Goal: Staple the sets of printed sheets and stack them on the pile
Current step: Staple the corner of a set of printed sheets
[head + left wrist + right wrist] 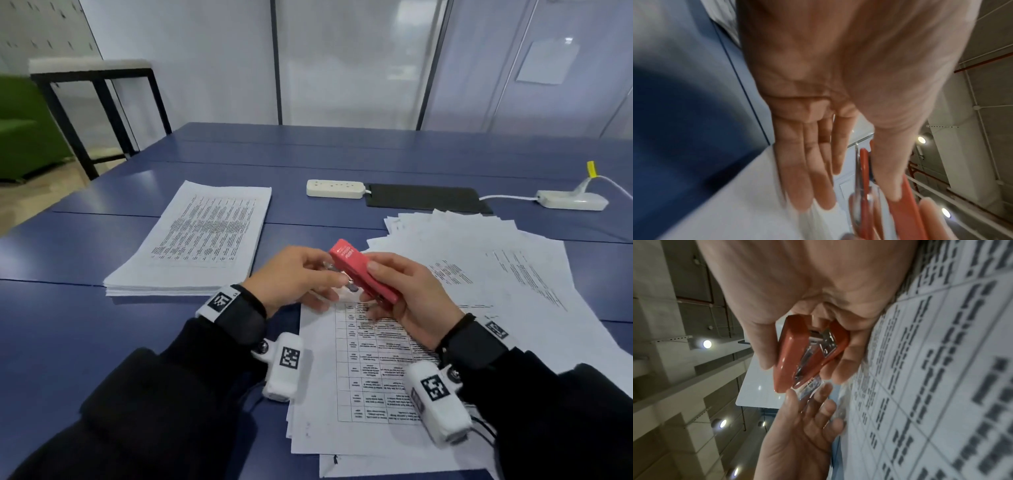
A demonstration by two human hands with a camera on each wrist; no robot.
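Note:
My right hand (371, 286) grips a red stapler (363, 270) by its rear half, thumb on top and fingers underneath, tilted nose up above the table. My left hand (329, 274) pinches the stapler's front end between thumb and forefinger, near its shiny metal part. The right wrist view shows the stapler (789, 353) slightly parted, held in the right hand (801, 369), with the left hand (807, 392) at its tip. The left wrist view is blurred: the left hand (865, 183) lays its thumb along the stapler (902, 211). A printed set (370, 377) lies under the hands. A neat pile (202, 240) sits to the left.
Loose fanned sheets (496, 274) cover the blue table (102, 342) on the right. At the back lie a white power strip (335, 188), a black mat (424, 202) and a white adapter (572, 199) with its cable. A black-legged bench (96, 102) stands beyond the table's left corner.

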